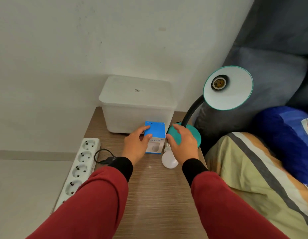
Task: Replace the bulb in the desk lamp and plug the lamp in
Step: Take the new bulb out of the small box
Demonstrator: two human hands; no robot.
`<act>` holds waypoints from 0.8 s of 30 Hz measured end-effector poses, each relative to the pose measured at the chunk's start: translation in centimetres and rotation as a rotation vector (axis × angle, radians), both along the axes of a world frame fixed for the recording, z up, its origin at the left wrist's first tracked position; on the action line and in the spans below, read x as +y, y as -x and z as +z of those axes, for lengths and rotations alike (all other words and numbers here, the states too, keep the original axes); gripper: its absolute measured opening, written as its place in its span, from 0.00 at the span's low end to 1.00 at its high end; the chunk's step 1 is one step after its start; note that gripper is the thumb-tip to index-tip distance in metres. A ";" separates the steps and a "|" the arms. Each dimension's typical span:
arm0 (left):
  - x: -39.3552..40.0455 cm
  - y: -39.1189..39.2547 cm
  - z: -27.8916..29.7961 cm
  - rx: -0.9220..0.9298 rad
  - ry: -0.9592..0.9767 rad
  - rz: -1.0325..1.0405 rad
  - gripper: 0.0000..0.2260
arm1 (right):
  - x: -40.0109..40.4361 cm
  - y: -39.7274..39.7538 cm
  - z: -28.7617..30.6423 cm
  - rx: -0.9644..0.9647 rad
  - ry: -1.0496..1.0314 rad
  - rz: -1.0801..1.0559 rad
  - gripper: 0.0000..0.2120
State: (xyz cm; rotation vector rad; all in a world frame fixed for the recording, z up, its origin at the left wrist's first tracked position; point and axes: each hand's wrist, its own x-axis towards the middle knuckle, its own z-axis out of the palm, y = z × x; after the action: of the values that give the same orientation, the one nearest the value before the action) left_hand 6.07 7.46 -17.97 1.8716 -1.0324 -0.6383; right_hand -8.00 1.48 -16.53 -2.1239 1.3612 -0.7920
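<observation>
Red sleeves w/ black cuffs sat nearest the camera, both forearms reaching over the wooden table (155, 195). Going left to right: 1 white power strip (77, 168) lay along the table's left edge, w/ 5 sockets visible and its near end hidden by the left sleeve; 1 black plug (107, 160) w/ a loop of cord lay just beside it, not plugged in. Left hand (135, 146) had thumb and fingers spread on the left side of 1 blue-and-white box (155, 138), touching it but not clamped. Behind the box, 1 translucent lidded tub (138, 103) stood at the table's back edge. 1 white bulb (169, 158) lay on its side just right of the box, screw base pointing away from the camera. Right hand (182, 144) hovered open over the bulb's base and the lamp's teal foot, holding nothing; can't tell if it touched either. 1 desk lamp (228, 87) stood at the back right corner, shade tilted toward the camera, socket bare. Judged step: the lamp had no bulb in it, new one not yet fitted. Next move prob. needed both hands closing on the box to open it, or the right hand taking the loose bulb; can't tell which bulb was the new one. Then screw in, then plug into the strip.
</observation>
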 end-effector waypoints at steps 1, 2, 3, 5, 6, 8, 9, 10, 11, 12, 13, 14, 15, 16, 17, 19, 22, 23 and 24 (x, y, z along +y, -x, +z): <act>0.0 0.0 0.0 0.031 0.002 0.005 0.16 | -0.3 -0.4 0.4 0.033 -0.005 0.041 0.22; 0.0 -0.1 -0.1 0.060 0.001 0.008 0.17 | -0.5 -0.8 0.7 0.064 -0.015 0.081 0.21; -0.1 -0.1 -0.1 0.084 -0.002 0.010 0.17 | -0.7 -1.1 0.9 0.091 -0.025 0.111 0.21; -0.1 -0.3 -0.1 0.142 0.001 0.010 0.18 | -1.0 -1.5 1.1 0.132 -0.049 0.136 0.21; -0.1 -0.3 -0.1 0.186 0.008 0.005 0.19 | -1.1 -1.7 1.1 0.144 -0.062 0.138 0.21; 0.0 -0.4 0.1 0.270 0.023 -0.010 0.22 | -1.2 -1.9 1.3 0.161 -0.086 0.133 0.21; 0.0 -0.5 0.1 0.302 0.028 -0.014 0.22 | -1.3 -2.0 1.3 0.168 -0.095 0.131 0.22; -0.1 -0.4 0.2 0.327 0.032 -0.009 0.22 | -1.4 -2.0 1.4 0.177 -0.102 0.130 0.22; -0.1 -0.4 0.2 0.344 0.032 0.005 0.22 | -1.5 -2.1 1.4 0.186 -0.109 0.133 0.22; -0.2 -0.3 0.2 0.356 0.027 0.027 0.20 | -1.5 -2.1 1.5 0.193 -0.116 0.136 0.22; -0.3 -0.2 0.2 0.363 0.019 0.052 0.19 | -1.5 -2.1 1.5 0.198 -0.121 0.138 0.22; -0.3 -0.1 0.2 0.366 0.009 0.075 0.19 | -1.5 -2.1 1.5 0.204 -0.124 0.138 0.22; -0.3 0.0 0.2 0.367 0.000 0.092 0.18 | -1.5 -2.2 1.6 0.214 -0.125 0.138 0.21; -0.4 0.0 0.1 0.363 -0.006 0.104 0.18 | -1.6 -2.2 1.7 0.231 -0.126 0.142 0.20; -0.4 0.1 0.1 0.356 -0.010 0.111 0.18 | -1.7 -2.3 1.8 0.251 -0.126 0.150 0.19; -0.4 0.2 0.1 0.344 -0.007 0.118 0.17 | -2.0 -2.3 2.0 0.276 -0.135 0.163 0.18; -0.3 0.4 0.1 0.332 0.019 0.124 0.15 | -1.9 -2.2 1.8 0.248 -0.170 0.158 0.17; -0.3 0.4 0.1 0.332 0.027 0.123 0.15 | -1.7 -2.1 1.6 0.223 -0.182 0.157 0.17; -0.2 0.4 0.1 0.332 0.033 0.121 0.14 | -1.5 -2.0 1.4 0.199 -0.187 0.160 0.17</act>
State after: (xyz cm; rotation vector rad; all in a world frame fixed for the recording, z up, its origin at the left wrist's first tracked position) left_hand 5.65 7.26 -17.91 1.7115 -0.7053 -0.8218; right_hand -6.04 -0.05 -15.11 -2.1734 1.2871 -0.3828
